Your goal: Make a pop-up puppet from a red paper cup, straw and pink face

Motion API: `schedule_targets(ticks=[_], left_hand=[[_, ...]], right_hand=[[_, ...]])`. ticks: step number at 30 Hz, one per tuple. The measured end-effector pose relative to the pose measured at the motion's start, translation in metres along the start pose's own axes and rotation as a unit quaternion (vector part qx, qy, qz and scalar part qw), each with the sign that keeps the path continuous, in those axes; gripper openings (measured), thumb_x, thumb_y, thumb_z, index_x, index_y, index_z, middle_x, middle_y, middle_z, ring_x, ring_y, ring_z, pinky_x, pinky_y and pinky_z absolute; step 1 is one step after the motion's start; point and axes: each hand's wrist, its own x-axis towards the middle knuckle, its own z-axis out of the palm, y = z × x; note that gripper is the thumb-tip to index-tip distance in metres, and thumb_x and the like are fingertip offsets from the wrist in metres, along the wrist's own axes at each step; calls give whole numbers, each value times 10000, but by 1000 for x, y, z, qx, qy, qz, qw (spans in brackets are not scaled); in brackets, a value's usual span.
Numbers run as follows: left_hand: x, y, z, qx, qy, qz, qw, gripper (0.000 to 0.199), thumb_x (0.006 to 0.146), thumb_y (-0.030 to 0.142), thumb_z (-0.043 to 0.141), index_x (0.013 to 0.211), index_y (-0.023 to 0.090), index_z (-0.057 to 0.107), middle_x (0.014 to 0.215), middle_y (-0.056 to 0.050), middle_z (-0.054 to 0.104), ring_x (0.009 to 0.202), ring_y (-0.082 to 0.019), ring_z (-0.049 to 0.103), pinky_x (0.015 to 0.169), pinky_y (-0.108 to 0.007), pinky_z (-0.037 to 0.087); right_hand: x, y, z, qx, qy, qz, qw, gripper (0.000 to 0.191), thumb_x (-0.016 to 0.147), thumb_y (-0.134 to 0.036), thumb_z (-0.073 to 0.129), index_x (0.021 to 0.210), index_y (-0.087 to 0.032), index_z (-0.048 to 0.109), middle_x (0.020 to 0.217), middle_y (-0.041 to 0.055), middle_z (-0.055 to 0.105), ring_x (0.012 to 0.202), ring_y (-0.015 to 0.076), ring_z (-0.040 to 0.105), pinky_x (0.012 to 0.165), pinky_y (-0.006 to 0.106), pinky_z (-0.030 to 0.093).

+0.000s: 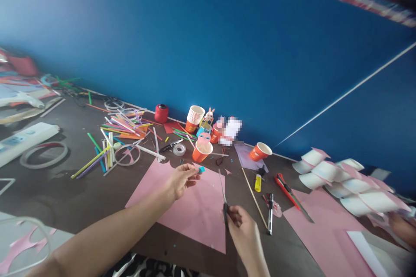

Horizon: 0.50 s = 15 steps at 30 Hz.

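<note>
My left hand (184,181) pinches a small blue paper piece (201,169) between thumb and fingers, above a pink paper sheet (198,216) on the dark table. My right hand (242,227) is closed round the black handles of a pair of scissors (223,194); the blades point away from me over the sheet's right edge. Just beyond my left hand stands an orange paper cup (202,152) with a pink face cut-out (204,137) rising from its rim.
Colourful paper strips (125,125) and a tape roll (179,149) lie left of the cups. To the right are a stick (255,199), a marker (270,214), a yellow glue bottle (258,183), a red utility knife (289,192) and white paper rolls (344,177). Another person's hand (403,227) shows at far right.
</note>
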Motion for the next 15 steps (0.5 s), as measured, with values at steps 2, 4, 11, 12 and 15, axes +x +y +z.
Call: schedule_targets(ticks=[2,4,11,12,15], left_hand=[[0,-1,0,3,-2,3,1000,289,528,308,741,597,156,505,593,27,592,547,-67,537,497,-181,321],[0,-1,-1,5,-8,6,1000,288,533,299,739,588,154,497,573,26,578,540,-65,528,489,-175,325],[0,-3,-1,-3,-21,6,1000,279,546,267,739,585,152,488,564,22,568,527,-62,525,474,-162,343],[1,-3,-1,-6,-20,5,1000,279,540,263,744,593,152,494,560,23,567,525,-64,531,475,-163,348],[2,-3,-1,-15,-27,9,999,275,525,245,757,634,151,523,557,30,566,524,-69,544,477,-164,357]], right_hand=[[9,8,-9,-156,73,-4,985,265,675,-473,569,723,-217,515,701,47,643,662,213,592,547,273,378],[16,14,-18,-273,85,4,958,244,703,-481,523,715,-238,503,716,41,652,667,233,608,532,284,366],[35,19,-34,-431,8,24,902,201,746,-441,464,746,-243,497,695,61,659,633,255,625,483,285,328],[37,18,-34,-441,-2,24,897,200,747,-438,465,750,-242,505,693,65,658,638,258,626,485,287,327],[42,14,-34,-466,-28,19,884,215,744,-438,469,746,-233,532,705,79,655,674,265,626,501,289,329]])
